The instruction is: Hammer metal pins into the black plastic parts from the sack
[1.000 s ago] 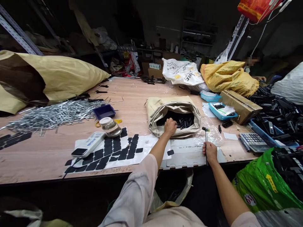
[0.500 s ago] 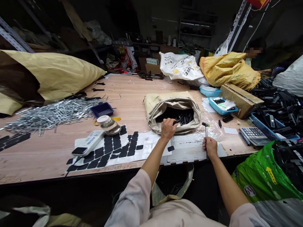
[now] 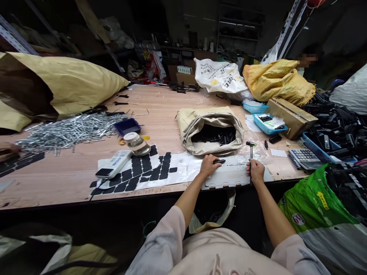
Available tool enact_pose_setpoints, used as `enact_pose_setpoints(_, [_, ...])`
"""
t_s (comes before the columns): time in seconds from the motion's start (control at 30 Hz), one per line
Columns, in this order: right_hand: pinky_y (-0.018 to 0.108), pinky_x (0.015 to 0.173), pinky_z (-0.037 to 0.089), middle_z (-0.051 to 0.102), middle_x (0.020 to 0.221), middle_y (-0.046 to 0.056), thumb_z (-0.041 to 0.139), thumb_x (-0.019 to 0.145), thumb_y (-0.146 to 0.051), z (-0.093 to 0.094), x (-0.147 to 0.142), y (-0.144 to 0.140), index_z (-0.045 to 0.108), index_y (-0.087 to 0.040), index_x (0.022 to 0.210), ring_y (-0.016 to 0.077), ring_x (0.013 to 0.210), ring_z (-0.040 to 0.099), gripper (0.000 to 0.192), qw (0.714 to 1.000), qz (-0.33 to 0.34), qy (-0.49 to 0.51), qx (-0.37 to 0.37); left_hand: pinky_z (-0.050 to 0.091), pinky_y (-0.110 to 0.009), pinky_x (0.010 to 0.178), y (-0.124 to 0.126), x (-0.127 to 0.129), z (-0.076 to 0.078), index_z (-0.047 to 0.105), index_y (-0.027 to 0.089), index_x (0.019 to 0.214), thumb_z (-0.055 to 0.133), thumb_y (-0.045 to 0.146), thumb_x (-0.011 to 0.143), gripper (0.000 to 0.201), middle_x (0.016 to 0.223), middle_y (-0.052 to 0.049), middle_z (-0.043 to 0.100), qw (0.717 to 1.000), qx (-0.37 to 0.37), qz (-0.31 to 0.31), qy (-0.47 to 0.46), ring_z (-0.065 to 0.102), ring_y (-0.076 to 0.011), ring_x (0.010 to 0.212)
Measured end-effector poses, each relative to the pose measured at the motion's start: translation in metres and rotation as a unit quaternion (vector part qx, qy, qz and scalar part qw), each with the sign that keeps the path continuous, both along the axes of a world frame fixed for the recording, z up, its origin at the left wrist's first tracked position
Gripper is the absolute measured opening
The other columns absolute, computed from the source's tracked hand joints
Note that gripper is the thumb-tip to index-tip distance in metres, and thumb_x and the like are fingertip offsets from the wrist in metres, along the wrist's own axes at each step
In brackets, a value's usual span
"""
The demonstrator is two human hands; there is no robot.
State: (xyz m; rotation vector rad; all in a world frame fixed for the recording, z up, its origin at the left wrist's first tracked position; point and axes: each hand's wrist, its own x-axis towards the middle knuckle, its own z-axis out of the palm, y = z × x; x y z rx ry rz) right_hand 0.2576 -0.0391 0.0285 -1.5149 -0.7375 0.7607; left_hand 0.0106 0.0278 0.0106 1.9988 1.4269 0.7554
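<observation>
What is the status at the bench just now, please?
Left hand holds a small black part on the white board. Right hand grips the small hammer, head up. Open sack just behind; nothing between the hands.

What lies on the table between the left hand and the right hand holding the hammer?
In the head view, only the white sheet and clear plastic film lie between the left hand, holding a small black part, and the right hand gripping the hammer.

Right hand (image 3: 255,170) is wrapping the small hammer (image 3: 250,152), hiding its lower handle | left hand (image 3: 208,165) is covering one end of the black piece (image 3: 219,161) | sack (image 3: 211,130) is shadowing its contents, too dark to count
</observation>
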Motion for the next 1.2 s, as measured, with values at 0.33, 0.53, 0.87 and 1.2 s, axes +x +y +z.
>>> enact_pose_setpoints(0.33, [0.033, 0.075, 0.055, 0.078, 0.085, 0.004, 0.066, 0.082, -0.043, 0.0, -0.028, -0.041, 0.078, -0.028, 0.084, 0.0276, 0.089, 0.072, 0.019, 0.941, 0.148, -0.304, -0.006, 0.044, -0.033, 0.086, -0.001, 0.003, -0.002, 0.079, 0.027, 0.102, 0.077, 0.03, 0.082, 0.02, 0.099, -0.002, 0.065, 1.0, -0.005, 0.017, -0.002, 0.054, -0.0217, 0.101])
enact_pose_setpoints(0.53, [0.033, 0.077, 0.053, 0.077, 0.089, 0.006, 0.063, 0.085, -0.041, 0.0, -0.033, -0.037, 0.078, -0.028, 0.086, 0.028, 0.089, 0.072, 0.02, 0.922, 0.121, -0.367, 0.018, 0.045, -0.033, 0.085, 0.001, 0.004, -0.004, 0.08, 0.027, 0.1, 0.078, 0.031, 0.08, 0.02, 0.099, -0.002, 0.066, 1.0, -0.008, 0.02, -0.016, 0.055, -0.0213, 0.099])
enact_pose_setpoints(0.87, [0.034, 0.084, 0.054, 0.079, 0.101, 0.008, 0.054, 0.092, -0.043, 0.0, -0.038, -0.032, 0.079, -0.026, 0.099, 0.0267, 0.094, 0.073, 0.031, 0.891, 0.15, -0.428, 0.019, 0.046, -0.033, 0.086, 0.001, 0.005, -0.004, 0.081, 0.027, 0.1, 0.08, 0.031, 0.08, 0.02, 0.1, -0.002, 0.067, 0.999, -0.02, 0.027, -0.012, 0.055, -0.0213, 0.101])
enact_pose_setpoints(1.2, [0.028, 0.058, 0.051, 0.073, 0.075, 0.004, 0.059, 0.086, -0.055, 0.006, -0.012, -0.003, 0.075, -0.02, 0.09, 0.0189, 0.06, 0.065, 0.038, 0.959, 0.121, -0.255, -0.03, 0.047, -0.033, 0.085, -0.003, 0.003, 0.005, 0.082, 0.027, 0.095, 0.08, 0.03, 0.079, 0.017, 0.096, -0.002, 0.067, 0.999, -0.026, 0.02, -0.023, 0.056, -0.022, 0.099])
